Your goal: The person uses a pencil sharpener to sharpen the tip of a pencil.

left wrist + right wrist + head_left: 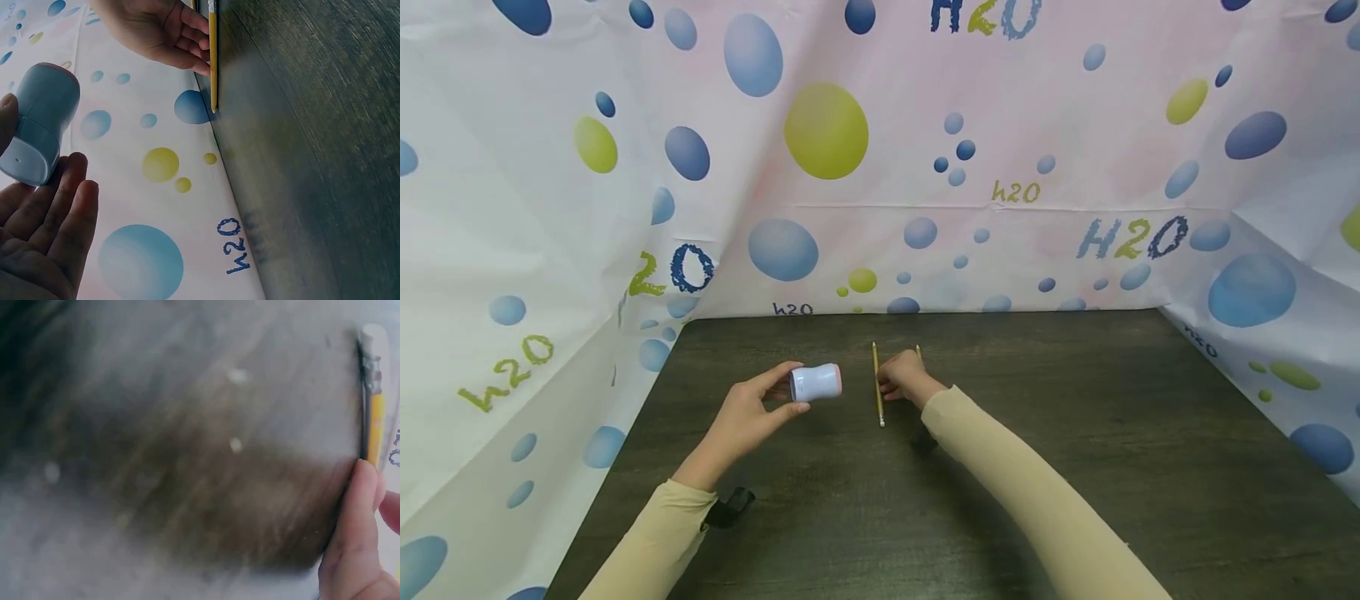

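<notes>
My left hand [747,414] holds a small, light-blue waisted cylinder [815,382] with a pink end, raised over the dark table. Thumb and fingers lie round its near end; in the left wrist view its flat face [24,164] shows a small dark dot. My right hand [910,378] has its fingers curled down at a yellow pencil [879,400] with a white eraser. In the right wrist view the fingertips [364,475] pinch the pencil [375,422] below the eraser; the thumb is partly cut off. A second pencil [918,350] is mostly hidden behind the right hand.
The dark wood table [1075,433] is bounded by a white wall sheet [895,125] with blue and green dots and "H2O" lettering. A small black device [730,508] sits on the left wrist, and another [923,442] under the right one.
</notes>
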Demonstrator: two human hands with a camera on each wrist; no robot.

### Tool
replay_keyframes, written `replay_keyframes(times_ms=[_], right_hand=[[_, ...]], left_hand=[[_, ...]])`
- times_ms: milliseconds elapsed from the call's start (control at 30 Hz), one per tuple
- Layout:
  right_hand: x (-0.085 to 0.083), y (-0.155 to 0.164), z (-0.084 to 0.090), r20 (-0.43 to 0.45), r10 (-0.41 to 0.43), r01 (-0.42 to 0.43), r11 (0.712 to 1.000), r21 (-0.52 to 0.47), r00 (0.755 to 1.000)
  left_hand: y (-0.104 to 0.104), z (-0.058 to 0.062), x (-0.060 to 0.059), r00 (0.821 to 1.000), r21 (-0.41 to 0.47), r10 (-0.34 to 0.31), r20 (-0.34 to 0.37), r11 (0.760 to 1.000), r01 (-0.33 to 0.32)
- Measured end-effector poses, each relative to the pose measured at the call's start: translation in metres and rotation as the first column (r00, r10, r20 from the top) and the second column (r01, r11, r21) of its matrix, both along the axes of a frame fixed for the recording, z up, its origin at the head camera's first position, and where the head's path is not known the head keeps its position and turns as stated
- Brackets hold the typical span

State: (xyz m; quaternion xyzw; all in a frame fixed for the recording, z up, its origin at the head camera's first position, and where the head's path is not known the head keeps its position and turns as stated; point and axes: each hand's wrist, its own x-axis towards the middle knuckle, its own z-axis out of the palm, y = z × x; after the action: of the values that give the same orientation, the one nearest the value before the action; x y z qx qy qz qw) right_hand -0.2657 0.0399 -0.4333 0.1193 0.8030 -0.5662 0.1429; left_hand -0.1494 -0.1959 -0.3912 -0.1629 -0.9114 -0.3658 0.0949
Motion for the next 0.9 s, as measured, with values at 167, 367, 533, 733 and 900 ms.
replay_keyframes(times_ms=[167, 367, 533, 733, 900], right_hand=[[0.0, 0.004, 0.003, 0.045, 0.007, -0.003, 0.997, -0.081, 0.999], [0.0, 0.012, 0.008, 0.076, 0.045, -0.034, 0.989, -0.142, 0.996], [0.007, 0.019, 0.02, 0.1, 0.113, -0.091, 0.975, -0.202, 0.989], [0.019, 0.028, 0.036, 0.08, 0.169, -0.141, 0.949, -0.282, 0.982], [0.03, 0.037, 0.047, 0.048, 0.202, -0.177, 0.933, -0.312, 0.978]], left_hand=[[-0.003, -0.001, -0.005, 0.994, 0.101, 0.006, 0.112, 0.995, -0.017], [-0.006, -0.001, -0.01, 0.977, 0.229, -0.01, 0.213, 0.973, -0.04], [-0.007, -0.001, -0.01, 0.974, 0.253, -0.007, 0.226, 0.966, -0.052], [-0.007, -0.002, -0.009, 0.976, 0.275, -0.018, 0.219, 0.96, -0.044], [-0.006, -0.004, -0.008, 0.973, 0.299, -0.012, 0.232, 0.953, -0.06]])
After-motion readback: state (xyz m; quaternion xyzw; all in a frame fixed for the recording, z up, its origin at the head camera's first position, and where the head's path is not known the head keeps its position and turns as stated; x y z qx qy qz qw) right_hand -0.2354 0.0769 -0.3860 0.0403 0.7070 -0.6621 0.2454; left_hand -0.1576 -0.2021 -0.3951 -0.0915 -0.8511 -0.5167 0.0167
